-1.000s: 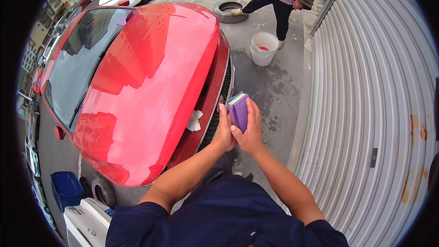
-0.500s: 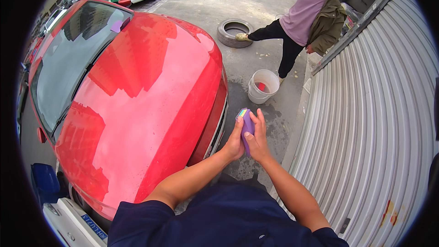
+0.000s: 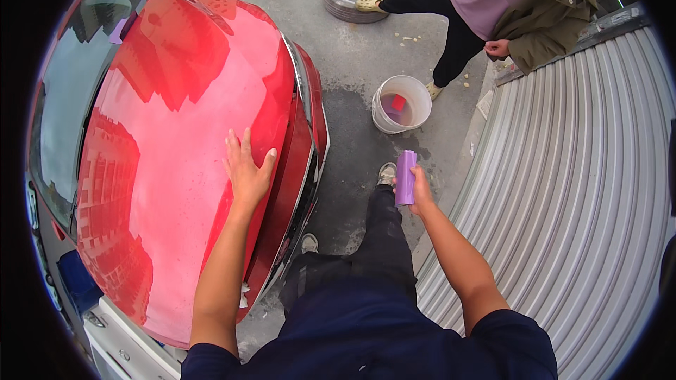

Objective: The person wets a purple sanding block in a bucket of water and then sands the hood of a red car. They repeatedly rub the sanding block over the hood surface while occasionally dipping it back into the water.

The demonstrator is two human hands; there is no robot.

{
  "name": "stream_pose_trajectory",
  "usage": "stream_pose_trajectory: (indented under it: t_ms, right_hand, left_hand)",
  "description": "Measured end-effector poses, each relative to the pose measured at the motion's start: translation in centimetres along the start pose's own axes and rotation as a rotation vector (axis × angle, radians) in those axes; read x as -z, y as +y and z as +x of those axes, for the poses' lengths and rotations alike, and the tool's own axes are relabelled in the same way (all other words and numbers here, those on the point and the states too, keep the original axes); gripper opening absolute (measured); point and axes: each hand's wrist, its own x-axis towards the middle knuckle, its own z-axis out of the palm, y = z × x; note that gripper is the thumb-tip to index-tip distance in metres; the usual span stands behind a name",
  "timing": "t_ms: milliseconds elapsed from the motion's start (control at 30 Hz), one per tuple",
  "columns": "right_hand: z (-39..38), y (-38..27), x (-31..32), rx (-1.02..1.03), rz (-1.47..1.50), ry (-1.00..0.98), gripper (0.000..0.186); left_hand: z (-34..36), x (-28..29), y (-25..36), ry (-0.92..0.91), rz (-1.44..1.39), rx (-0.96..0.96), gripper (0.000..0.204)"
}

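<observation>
My left hand [image 3: 248,170] is over the front edge of the red car hood [image 3: 176,190], its fingers spread and holding nothing. Whether it touches the paint, I cannot tell. In my right hand [image 3: 421,188] is a smooth purple block [image 3: 405,178], gripped from its right side and held upright between the car and the metal shutter. A white bucket [image 3: 381,117] stands on the ground beyond it, with a little cloudy liquid and a small red piece [image 3: 398,103] inside.
A person [image 3: 486,0] in a pink shirt stands beyond the bucket, one foot against a tyre [image 3: 339,4] on the ground. A ribbed metal shutter [image 3: 556,190] runs along my right. A blue bin [image 3: 77,281] and a white vehicle [image 3: 120,338] are at lower left.
Both hands were together on the purple block; my left hand has let go and moved left to the hood. My right hand keeps the block. The view has tilted down.
</observation>
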Motion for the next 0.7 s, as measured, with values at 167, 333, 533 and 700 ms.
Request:
stream_pose_trajectory:
  t_ms: [167,333,533,700]
  right_hand:
    - [25.5,-3.9,8.4,-0.216,0.020,0.036,0.061]
    - [50.2,-3.1,11.2,-0.110,-0.390,0.019,0.074]
    - [71.2,5.0,10.9,0.146,-1.149,-0.001,0.100]
    - [83.0,14.0,12.2,0.384,-1.571,-0.180,0.089]
  left_hand:
    - [5.2,-7.5,-0.4,0.020,0.480,0.164,0.122]
    - [5.4,-9.5,-1.6,0.052,0.816,0.076,0.126]
    - [5.6,-9.9,-1.5,0.068,0.707,0.089,0.132]
    - [7.1,-11.6,-1.8,0.055,0.687,0.131,0.139]
